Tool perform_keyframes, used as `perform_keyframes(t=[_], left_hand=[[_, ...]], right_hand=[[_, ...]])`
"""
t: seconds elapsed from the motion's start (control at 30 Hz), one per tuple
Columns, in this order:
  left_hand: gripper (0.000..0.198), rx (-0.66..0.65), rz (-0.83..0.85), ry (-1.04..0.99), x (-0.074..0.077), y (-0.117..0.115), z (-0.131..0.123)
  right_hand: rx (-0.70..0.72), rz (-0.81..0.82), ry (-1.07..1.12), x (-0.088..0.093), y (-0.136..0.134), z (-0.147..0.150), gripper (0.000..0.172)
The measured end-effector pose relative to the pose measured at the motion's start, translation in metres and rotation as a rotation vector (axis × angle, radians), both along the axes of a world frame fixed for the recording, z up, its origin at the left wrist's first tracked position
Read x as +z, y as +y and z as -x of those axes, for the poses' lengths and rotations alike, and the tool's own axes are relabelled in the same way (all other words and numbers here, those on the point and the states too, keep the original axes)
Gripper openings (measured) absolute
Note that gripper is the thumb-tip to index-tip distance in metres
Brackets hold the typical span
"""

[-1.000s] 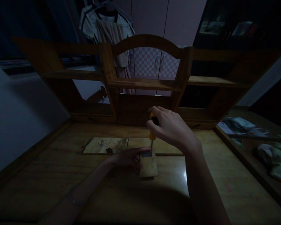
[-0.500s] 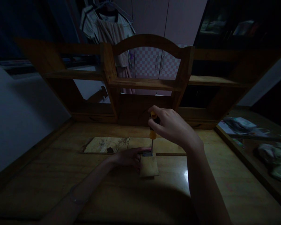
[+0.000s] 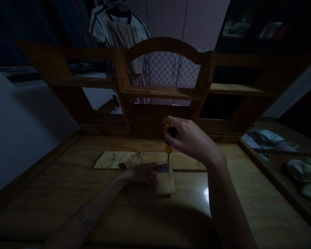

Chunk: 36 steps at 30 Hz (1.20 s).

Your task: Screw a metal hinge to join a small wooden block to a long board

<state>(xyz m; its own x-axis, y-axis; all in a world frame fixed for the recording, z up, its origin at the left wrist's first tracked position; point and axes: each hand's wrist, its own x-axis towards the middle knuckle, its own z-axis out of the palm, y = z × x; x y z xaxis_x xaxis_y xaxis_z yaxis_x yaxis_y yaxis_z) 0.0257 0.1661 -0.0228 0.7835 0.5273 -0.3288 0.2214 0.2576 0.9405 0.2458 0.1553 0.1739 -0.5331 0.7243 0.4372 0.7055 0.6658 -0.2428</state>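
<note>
My right hand (image 3: 190, 136) is closed around the yellow and black handle of a screwdriver (image 3: 168, 148), which stands nearly upright with its shaft pointing down. Its tip meets a small metal hinge (image 3: 162, 169) at the far edge of a small wooden block (image 3: 166, 183). From the left, my left hand (image 3: 143, 174) grips the block's side with curled fingers, its index finger stretched along the hinge. Any screw under the tip is too small and dark to make out. Behind the hands lies a long wooden strip (image 3: 124, 159) with a stained, flaking surface.
A wooden shelf unit (image 3: 160, 91) with an arched top rises from the back of the wooden tabletop (image 3: 106, 214). On the right, bags and cloth (image 3: 268, 136) lie beyond the raised edge. Clothes (image 3: 126, 38) hang behind the shelves, near a pink cupboard (image 3: 166, 24).
My right hand and the screwdriver handle have shifted very slightly left and up. My left hand, the block and the hinge stay almost where they were.
</note>
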Motion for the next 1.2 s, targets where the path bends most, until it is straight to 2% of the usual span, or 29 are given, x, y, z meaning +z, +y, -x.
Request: perform_keyframes(t=[0.07,0.17,0.33,0.47,0.63,0.83,1.0,1.2], left_hand=[[0.098,-0.001,0.007,-0.012,0.0004,-0.0006,0.0011],[0.095,-0.014,0.026,-0.045,0.0007,-0.0011,0.0025],[0.097,-0.012,0.020,-0.010,0.0002,0.0005,0.0016],[0.094,-0.023,0.043,-0.009,-0.0042,0.0022,0.0015],[0.087,-0.014,0.017,-0.009,-0.0074,0.0021,0.0036],[0.088,-0.025,0.057,-0.021,-0.0011,0.0018,0.0014],[0.087,-0.029,0.039,0.003,-0.0038,0.0041,0.0015],[0.083,-0.046,0.003,-0.004,-0.0052,0.0049,0.0034]], right_hand=[[-0.026,-0.006,-0.001,-0.0016,0.0018,0.0000,0.014],[-0.048,-0.008,0.013,-0.0024,0.0033,-0.0003,0.025],[0.015,-0.004,0.017,0.0009,0.0007,-0.0022,0.030],[0.017,0.002,0.009,-0.0002,0.0014,-0.0021,0.016],[-0.020,-0.018,-0.005,-0.0036,0.0041,-0.0004,0.022],[0.063,0.007,0.015,-0.0005,0.0016,-0.0007,0.016],[0.124,0.044,0.048,0.0002,-0.0014,-0.0012,0.015],[0.177,0.130,0.061,0.0032,-0.0047,-0.0030,0.023]])
